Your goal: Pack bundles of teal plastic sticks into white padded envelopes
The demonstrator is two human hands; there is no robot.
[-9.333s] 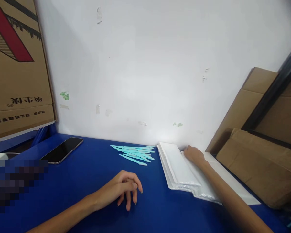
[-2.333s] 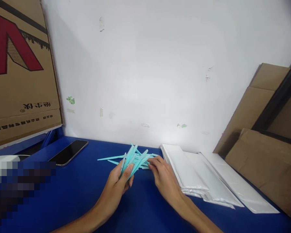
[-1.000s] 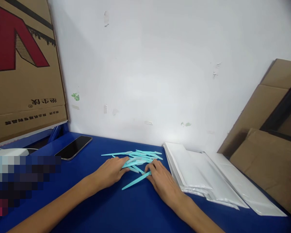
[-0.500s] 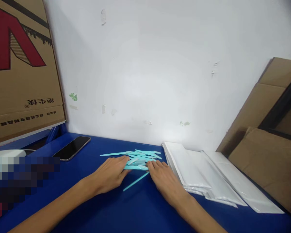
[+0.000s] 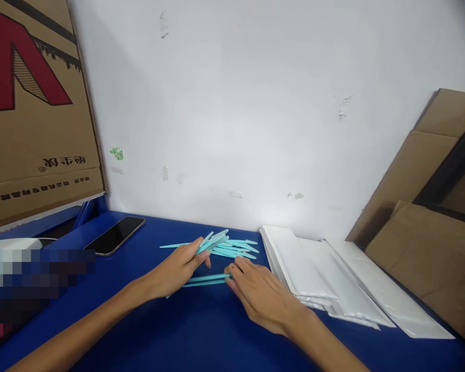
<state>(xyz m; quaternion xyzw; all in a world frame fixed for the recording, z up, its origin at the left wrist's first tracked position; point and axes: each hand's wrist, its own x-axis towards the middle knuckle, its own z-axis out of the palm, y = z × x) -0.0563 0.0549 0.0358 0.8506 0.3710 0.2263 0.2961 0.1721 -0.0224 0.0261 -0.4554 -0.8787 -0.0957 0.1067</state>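
My left hand (image 5: 182,266) is closed round a small bunch of turquoise eyebrow razors (image 5: 217,238), their wide ends sticking up past the fingers to the right. Lower and to the right, my right hand (image 5: 258,289) pinches a few more slim turquoise razors (image 5: 207,279) by one end. Their thin handles point left, passing below my left hand. Behind both hands lies a loose pile of the same razors (image 5: 240,250) on the blue table. The fingertips of my right hand are partly hidden.
A dark-screened phone (image 5: 116,235) lies at the left of the blue table (image 5: 201,336). White plastic packets (image 5: 313,268) are stacked at the right, beside leaning cardboard (image 5: 426,248). A large printed carton (image 5: 42,129) stands at the far left, and a white wall (image 5: 232,103) closes off the back.
My hands have moved apart. The left hand has tilted its bunch upward, and the right hand has come slightly down with a few razors, now lying nearly level.
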